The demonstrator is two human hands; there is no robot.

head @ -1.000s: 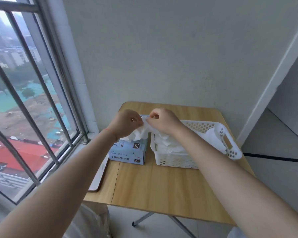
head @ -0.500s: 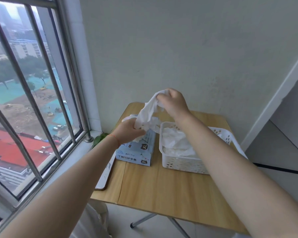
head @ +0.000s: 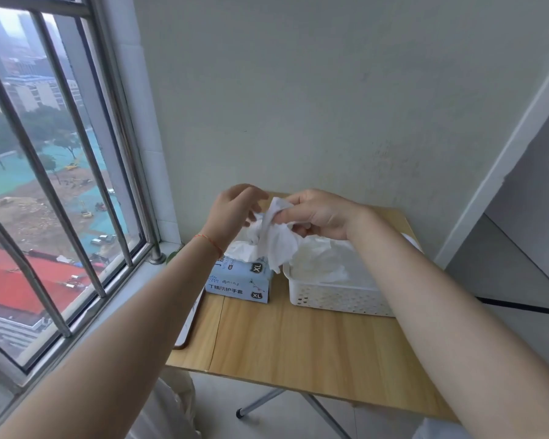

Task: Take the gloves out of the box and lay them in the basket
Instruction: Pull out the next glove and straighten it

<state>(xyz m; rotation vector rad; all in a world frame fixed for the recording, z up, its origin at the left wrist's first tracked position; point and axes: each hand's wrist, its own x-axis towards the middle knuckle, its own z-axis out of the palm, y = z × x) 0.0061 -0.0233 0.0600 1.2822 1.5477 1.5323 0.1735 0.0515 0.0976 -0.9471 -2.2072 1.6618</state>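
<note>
A light blue glove box (head: 240,282) marked XL stands on the wooden table (head: 314,346), with white gloves bunched out of its top. To its right is a white perforated basket (head: 339,297) with white gloves (head: 325,259) lying in it. My right hand (head: 317,213) pinches a white glove (head: 278,242) that hangs above the gap between box and basket. My left hand (head: 235,213) hovers beside it over the box, fingers loosely curled and near the glove's top; they hold nothing that I can see.
A barred window (head: 54,185) runs along the left, with its sill close to the table's left edge. A pale wall stands right behind the table. A flat tray-like board (head: 189,324) leans at the table's left side. Folding table legs (head: 260,403) show below.
My left hand has let go of the gloves at the box and risen next to my right hand. The right hand has lowered a little with the glove.
</note>
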